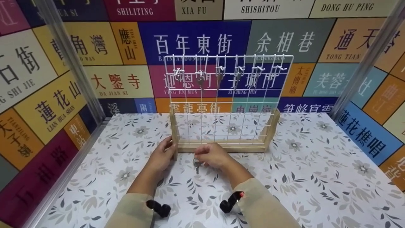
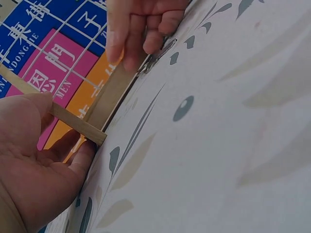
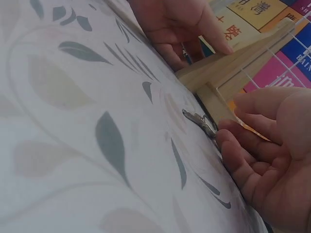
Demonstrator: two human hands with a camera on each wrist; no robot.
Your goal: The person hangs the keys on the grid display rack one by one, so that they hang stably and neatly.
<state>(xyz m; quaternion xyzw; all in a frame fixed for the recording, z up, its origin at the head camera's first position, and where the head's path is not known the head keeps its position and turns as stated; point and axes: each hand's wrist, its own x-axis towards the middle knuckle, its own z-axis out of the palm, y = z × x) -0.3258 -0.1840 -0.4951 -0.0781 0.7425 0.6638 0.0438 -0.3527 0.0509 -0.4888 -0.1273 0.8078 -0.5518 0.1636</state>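
A white wire grid (image 1: 228,56) stands upright in a wooden base (image 1: 221,148). My left hand (image 1: 161,156) grips the base's left wooden upright (image 1: 173,126), thumb on one side and fingers on the other, also seen in the left wrist view. In front of the base, a small bunch of keys (image 1: 196,164) with a ring lies on the table. Over it is my right hand (image 1: 216,155), its fingertips at the ring. In the right wrist view, the thumb stands apart from the loosely bent fingers beside the keys (image 3: 198,120).
White hooks line the grid's upper part; keys (image 1: 200,79) hang from several. The rightmost hook (image 1: 278,69) bears no key. A floral cloth (image 1: 316,164) covers the table. Colourful sign-patterned walls (image 1: 196,38) enclose the back and sides.
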